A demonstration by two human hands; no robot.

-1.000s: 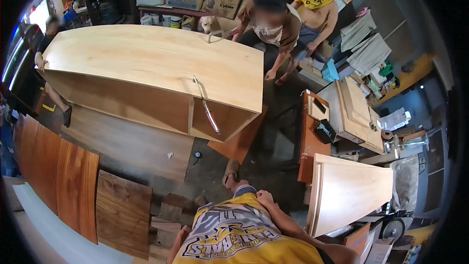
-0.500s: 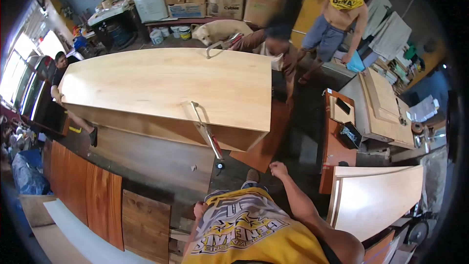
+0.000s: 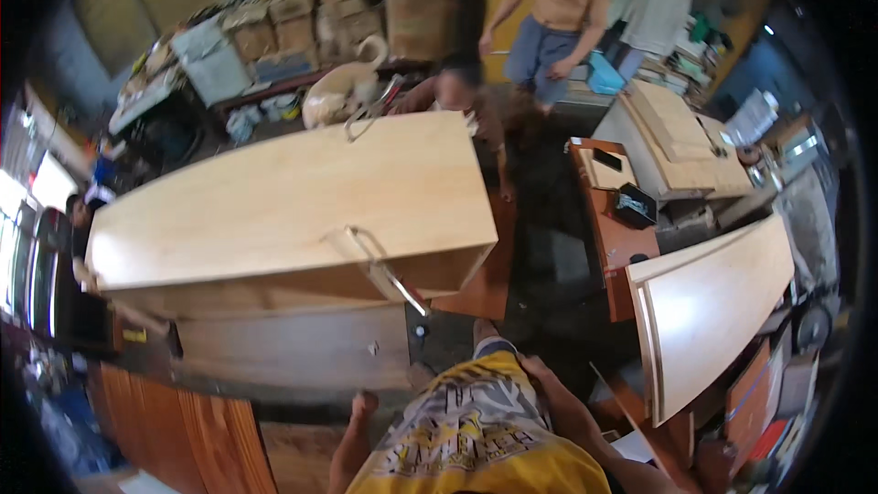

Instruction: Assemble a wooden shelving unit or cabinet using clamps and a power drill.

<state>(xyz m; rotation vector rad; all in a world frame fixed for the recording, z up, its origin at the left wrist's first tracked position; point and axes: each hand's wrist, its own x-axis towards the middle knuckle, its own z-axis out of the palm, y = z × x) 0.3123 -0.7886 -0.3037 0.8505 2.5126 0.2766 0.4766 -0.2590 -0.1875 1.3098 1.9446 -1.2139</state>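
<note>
Two hands: both belong to the wearer, low in frame, neither on any tool.
Left hand (image 3: 364,402): hangs beside the yellow jersey (image 3: 476,444), near the lower front edge of the cabinet; fingers blurred, so whether they are curled or spread I cannot tell; it holds nothing that shows.
Right hand (image 3: 533,368): rests against the jersey at the hip, fingers flat and together on the cloth, nothing clamped.
Cabinet (image 3: 293,197): large pale wooden carcass lying on its side, directly ahead of the wearer, well apart from both hands.
Bar clamp (image 3: 389,270): metal, hooked over the cabinet's near top edge, its bar slanting down across the open front.
Second clamp (image 3: 370,108): at the far edge, smeared by motion blur.
Curved panel (image 3: 709,306): pale board at the right, lower end cut off behind clutter.
Other people: one crouched behind the cabinet, mostly hidden; one standing further back.
</note>
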